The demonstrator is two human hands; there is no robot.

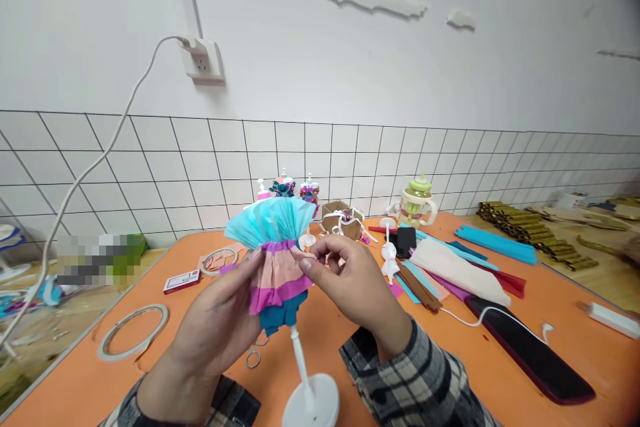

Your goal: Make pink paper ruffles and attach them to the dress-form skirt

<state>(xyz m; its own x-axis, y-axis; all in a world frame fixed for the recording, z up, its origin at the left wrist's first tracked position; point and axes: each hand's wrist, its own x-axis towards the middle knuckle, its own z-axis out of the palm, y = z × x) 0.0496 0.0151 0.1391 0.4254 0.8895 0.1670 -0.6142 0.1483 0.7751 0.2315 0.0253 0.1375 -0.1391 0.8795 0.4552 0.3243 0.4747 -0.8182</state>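
A ruffled paper dress [277, 273], light blue on top, pink and purple in the middle and darker blue below, sits tilted on a white stand [311, 400]. My left hand [217, 313] wraps round the dress's left side, its thumb near the purple waist band. On the right side, my right hand [353, 277] pinches the edge of the pink layer between thumb and index finger. The dress hides the upper part of the stand and some of my left fingers.
Tape rings [134, 332] and a small red-white box [181, 281] lie left on the orange table [200, 400]. Behind are decorated figures [309, 192], a cardboard box [336, 219] and a green-lidded cup [418, 203]. Paper strips [495, 245] and a long dark object [537, 353] lie right.
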